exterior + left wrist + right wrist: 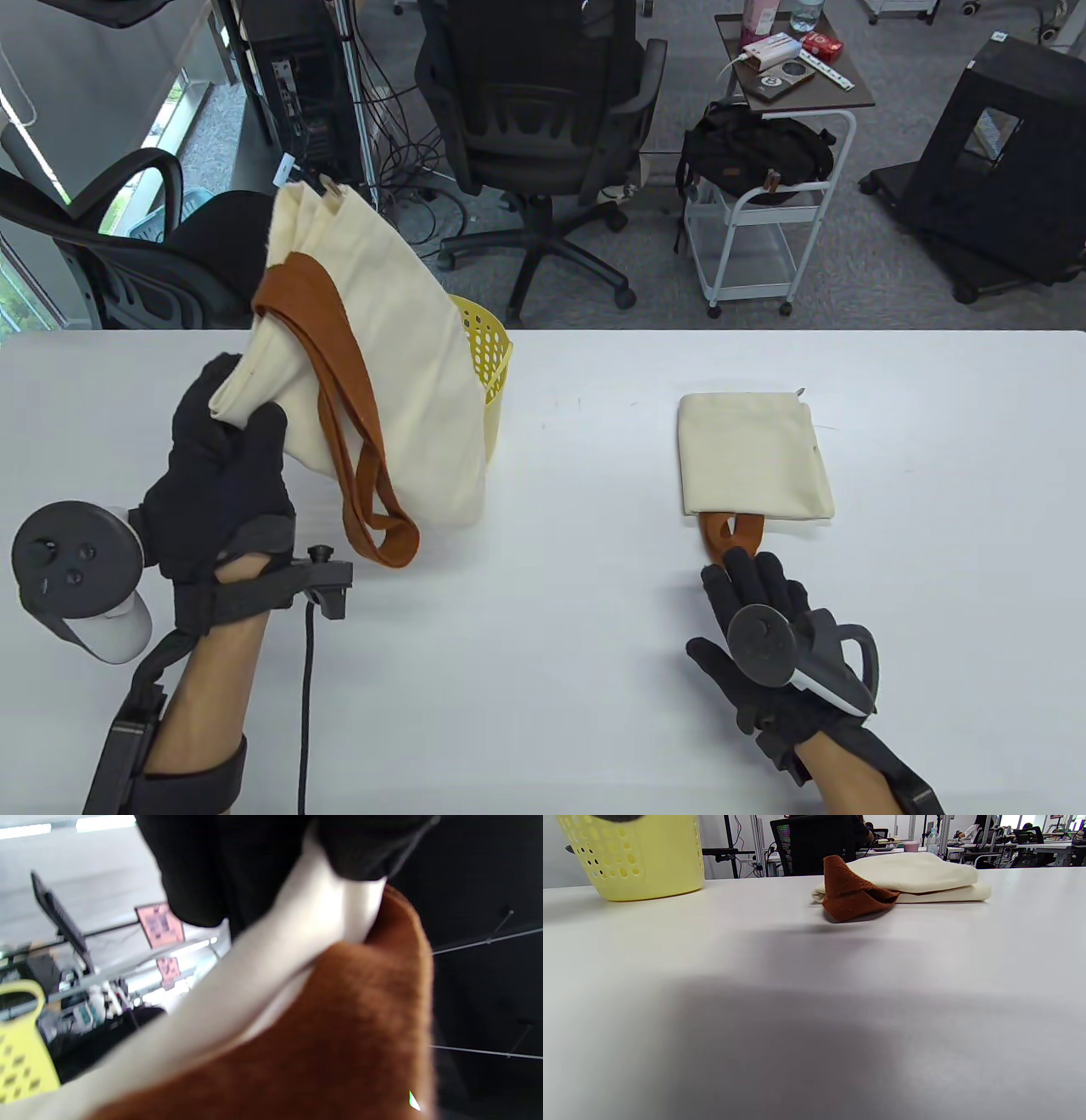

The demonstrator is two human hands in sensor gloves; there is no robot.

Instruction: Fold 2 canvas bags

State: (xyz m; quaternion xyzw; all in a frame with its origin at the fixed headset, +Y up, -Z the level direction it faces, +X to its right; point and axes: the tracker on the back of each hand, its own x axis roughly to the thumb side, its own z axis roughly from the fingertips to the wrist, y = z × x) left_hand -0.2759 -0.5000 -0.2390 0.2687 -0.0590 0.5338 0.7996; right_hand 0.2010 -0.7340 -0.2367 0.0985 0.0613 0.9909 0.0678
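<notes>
White and bare across most of its width, the long table (594, 679) sits in an office, with black swivel chairs and a wheeled cart on the grey floor behind it. Over its left side the left hand (222, 492) grips a bunched edge of a cream canvas bag with rust-brown straps (399, 382), holding it up clear of the table so that the cloth hangs loose and the straps dangle in a loop; probably it is being lifted out of the yellow perforated plastic basket (492, 356) just behind it, ready to be spread flat. To the right, well apart, a second cream canvas bag (753, 456) already lies folded into a neat rectangle, its brown strap (731, 531) poking out toward the person. The right hand (768, 645) rests flat and empty, fingers spread, its fingertips just touching that strap.
</notes>
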